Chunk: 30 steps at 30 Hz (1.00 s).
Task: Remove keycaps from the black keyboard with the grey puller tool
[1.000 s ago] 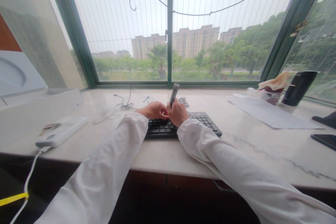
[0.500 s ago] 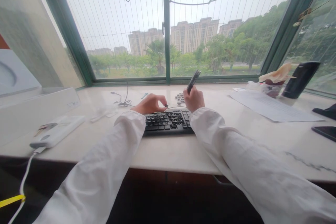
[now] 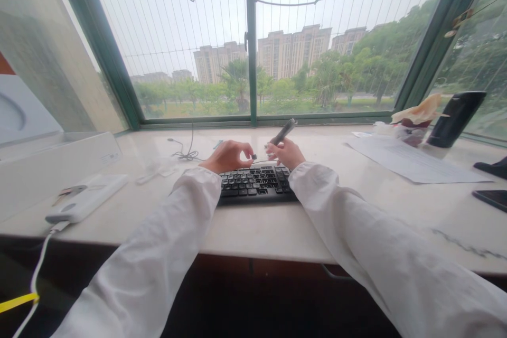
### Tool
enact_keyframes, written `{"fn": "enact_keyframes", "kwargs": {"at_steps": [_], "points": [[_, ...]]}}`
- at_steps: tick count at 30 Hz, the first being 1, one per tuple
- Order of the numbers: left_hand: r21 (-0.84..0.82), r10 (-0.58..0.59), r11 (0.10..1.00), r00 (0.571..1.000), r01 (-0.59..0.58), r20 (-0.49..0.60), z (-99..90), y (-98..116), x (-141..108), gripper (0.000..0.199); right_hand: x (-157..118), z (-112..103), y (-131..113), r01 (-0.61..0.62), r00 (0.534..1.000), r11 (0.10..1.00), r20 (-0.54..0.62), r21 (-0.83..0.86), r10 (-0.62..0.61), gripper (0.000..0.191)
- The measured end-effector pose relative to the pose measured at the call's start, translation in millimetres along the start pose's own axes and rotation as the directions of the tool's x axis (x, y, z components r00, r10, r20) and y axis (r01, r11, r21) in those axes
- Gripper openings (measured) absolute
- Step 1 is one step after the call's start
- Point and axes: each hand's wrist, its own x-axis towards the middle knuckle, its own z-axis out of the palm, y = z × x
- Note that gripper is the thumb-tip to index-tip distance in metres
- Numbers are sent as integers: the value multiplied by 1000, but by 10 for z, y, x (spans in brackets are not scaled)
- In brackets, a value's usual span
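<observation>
Now our right hand has tipped the dark tool lower.
Our left fingers pinch a black keycap near the keyboard; our right fingers loosely hold the tool.

Soft, overcast daylight came through the window, whose sky was pale and washed out. The counter was bright with a faint sheen, and the space beneath it nearly black. Haze softened fine detail throughout, and the wide view stretched the sleeves toward the edges.
</observation>
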Motion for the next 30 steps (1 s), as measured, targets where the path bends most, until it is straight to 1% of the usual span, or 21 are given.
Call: {"fn": "enact_keyframes", "kwargs": {"at_steps": [3,5,7,9,12,15,18,22,26,30], "points": [[36,-29,999,999,31,-40,-6,34,3,18,17,55,7,-33,998,976,57,217,21,24],[42,-39,998,997,42,-70,-3,68,9,18,19,78,7,-40,997,959,69,282,21,22],[49,-40,998,993,46,-108,7,107,18,17,14,88,8,-26,999,965,53,261,12,23],[63,-39,997,988,48,-147,18,143,29,17,5,87,12,17,999,985,39,174,-24,26],[88,-41,994,982,58,-186,27,175,44,17,-17,76,9,103,992,993,71,62,-107,29],[96,-43,993,981,62,-189,23,179,52,17,-52,63,-22,157,982,988,107,8,-157,30],[95,-37,994,982,55,-183,18,174,52,17,-83,53,-61,172,980,984,109,-37,-168,27],[79,-19,996,980,36,-199,25,172,50,17,-76,39,-65,157,983,987,102,-27,-153,22],[48,-2,999,975,13,-220,37,165,54,18,-51,36,-37,147,981,988,121,38,-150,26],[30,21,999,975,-15,-223,44,161,57,16,-71,45,-74,144,979,989,137,45,-149,27]]}}
